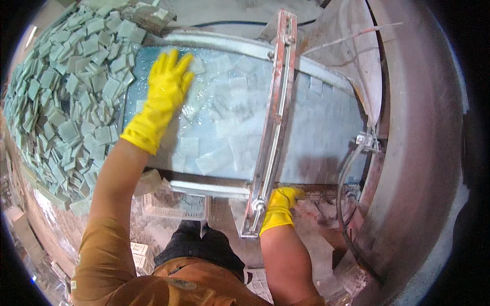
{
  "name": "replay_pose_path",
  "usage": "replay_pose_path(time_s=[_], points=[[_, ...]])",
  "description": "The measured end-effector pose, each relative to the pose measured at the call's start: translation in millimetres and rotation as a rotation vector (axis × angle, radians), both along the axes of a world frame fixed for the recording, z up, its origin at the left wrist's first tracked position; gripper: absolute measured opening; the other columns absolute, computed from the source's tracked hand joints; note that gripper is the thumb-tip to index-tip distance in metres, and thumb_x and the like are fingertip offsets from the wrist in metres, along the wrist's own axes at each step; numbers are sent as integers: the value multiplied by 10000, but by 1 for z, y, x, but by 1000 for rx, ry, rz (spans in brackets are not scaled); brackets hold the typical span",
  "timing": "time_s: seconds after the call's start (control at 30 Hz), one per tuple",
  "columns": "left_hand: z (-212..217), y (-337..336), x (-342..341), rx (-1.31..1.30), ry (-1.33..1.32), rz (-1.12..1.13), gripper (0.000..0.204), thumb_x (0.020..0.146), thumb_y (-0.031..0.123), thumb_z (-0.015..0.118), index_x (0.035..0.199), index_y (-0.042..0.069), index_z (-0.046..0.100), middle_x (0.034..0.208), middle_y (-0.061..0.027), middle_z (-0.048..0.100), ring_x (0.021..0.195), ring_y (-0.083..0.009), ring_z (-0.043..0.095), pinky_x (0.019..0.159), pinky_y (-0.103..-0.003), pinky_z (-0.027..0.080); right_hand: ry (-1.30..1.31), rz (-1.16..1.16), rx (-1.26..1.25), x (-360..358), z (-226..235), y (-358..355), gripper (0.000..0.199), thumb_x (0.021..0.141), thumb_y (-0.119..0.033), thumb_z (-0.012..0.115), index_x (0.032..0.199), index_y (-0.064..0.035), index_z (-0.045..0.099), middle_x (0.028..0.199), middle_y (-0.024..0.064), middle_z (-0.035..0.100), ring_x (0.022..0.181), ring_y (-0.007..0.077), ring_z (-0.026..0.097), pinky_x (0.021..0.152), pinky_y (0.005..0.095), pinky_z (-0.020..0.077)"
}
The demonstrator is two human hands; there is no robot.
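My left hand point(168, 81), in a yellow rubber glove, lies with its fingers spread on the wet far left part of a pale blue conveyor belt point(316, 140). Thin square tiles point(189, 147) are scattered over the belt around it, some under a milky film of water. No tile shows in its grasp. At the belt's near edge, just right of a rusty slotted metal crossbar point(275, 122), is my right hand point(280, 206), gloved the same way. Its fingers are partly hidden and blurred, so their grip is unclear.
A large heap of greenish tiles point(71, 102) rises left of the belt. White metal rails point(209, 188) edge the belt. A grey hose point(341, 194) hangs at the right, beside a curved wall point(418, 153). Below the near rail stands a plastic crate point(153, 206) with tile pieces.
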State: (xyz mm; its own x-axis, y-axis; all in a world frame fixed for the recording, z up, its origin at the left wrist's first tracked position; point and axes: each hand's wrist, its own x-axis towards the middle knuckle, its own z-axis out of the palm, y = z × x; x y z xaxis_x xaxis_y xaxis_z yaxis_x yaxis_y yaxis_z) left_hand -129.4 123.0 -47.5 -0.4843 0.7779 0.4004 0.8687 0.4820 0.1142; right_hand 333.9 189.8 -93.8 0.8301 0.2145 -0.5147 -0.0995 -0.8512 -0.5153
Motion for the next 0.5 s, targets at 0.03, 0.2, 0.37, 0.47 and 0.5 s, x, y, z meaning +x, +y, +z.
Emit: replay_pose_path(time_s=[0.03, 0.2, 0.37, 0.47, 0.5], points=[[-5, 0, -13, -7, 10, 57, 531, 1043, 377, 670, 1552, 236, 617, 1600, -240, 546, 1459, -497, 496, 1238, -590, 373, 19, 82, -97, 9, -9, -9, 813, 1064, -696, 425, 1527, -50, 597, 1504, 142, 665, 1327, 263, 657, 1151, 402, 485], [-17, -13, -47, -37, -36, 258, 624, 1039, 500, 656, 1599, 238, 564, 1638, -256, 500, 1486, -508, 455, 1243, -608, 341, 9, 92, -146, -6, -9, -7, 778, 1100, -651, 368, 1604, -82, 534, 1584, 109, 618, 1431, 226, 603, 1214, 370, 443], [-7, 35, 14, -108, -93, 283, 801, 1026, 608, 616, 1671, 164, 446, 1697, -267, 424, 1554, -525, 367, 1282, -657, 216, -56, 174, -130, 39, -54, -7, 716, 1113, -592, 423, 1599, -79, 542, 1553, 124, 638, 1405, 265, 630, 1151, 380, 509], [1, 68, 52, -12, -183, 352, 884, 988, 638, 650, 1667, 114, 441, 1686, -315, 411, 1545, -569, 353, 1290, -663, 185, -131, 295, -232, 45, -67, -13, 702, 1125, -578, 417, 1587, -66, 549, 1544, 140, 643, 1386, 303, 646, 1127, 391, 535], [-4, 81, 59, 7, -151, 400, 912, 970, 656, 660, 1661, 101, 446, 1670, -337, 415, 1530, -599, 351, 1286, -678, 187, -188, 337, -268, 36, -61, -8, 714, 1132, -588, 389, 1578, -55, 553, 1548, 151, 639, 1379, 324, 651, 1128, 397, 534]])
